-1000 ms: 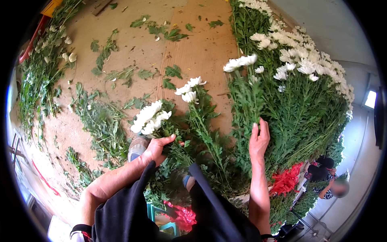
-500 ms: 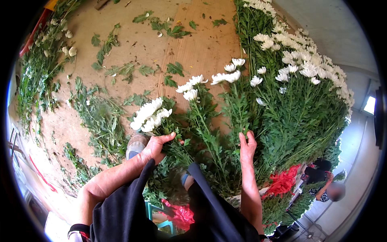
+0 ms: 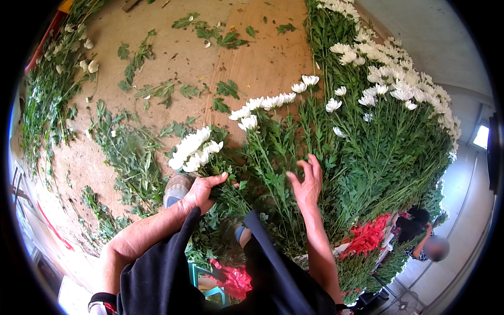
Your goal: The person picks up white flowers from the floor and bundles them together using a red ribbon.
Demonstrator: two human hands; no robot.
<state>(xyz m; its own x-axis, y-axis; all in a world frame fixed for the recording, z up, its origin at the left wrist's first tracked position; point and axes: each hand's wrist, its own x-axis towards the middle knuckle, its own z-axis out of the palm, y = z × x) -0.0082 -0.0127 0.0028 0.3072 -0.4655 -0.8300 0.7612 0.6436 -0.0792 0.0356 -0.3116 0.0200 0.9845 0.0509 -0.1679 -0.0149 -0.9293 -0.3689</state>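
Note:
My left hand (image 3: 199,191) grips the stems of a bunch of white chrysanthemums (image 3: 193,149) whose heads point up and left. My right hand (image 3: 307,181) is raised with its fingers spread, touching the leafy stems of several loose white flowers (image 3: 268,102) lying across the middle. To its right lies a large heap of white chrysanthemums (image 3: 388,121) with long green stems. All of it lies on a brown board surface (image 3: 262,58).
Stripped green leaves (image 3: 123,157) litter the board on the left, and more cut stems (image 3: 47,89) line its far left edge. Red ribbon (image 3: 367,239) ties bunches at lower right. Another person (image 3: 420,236) sits beyond the heap. A shoe (image 3: 176,189) shows beside my left hand.
My right hand moved left from the big heap toward the middle, drawing a few white stems with it. My left hand kept its hold on the bunch.

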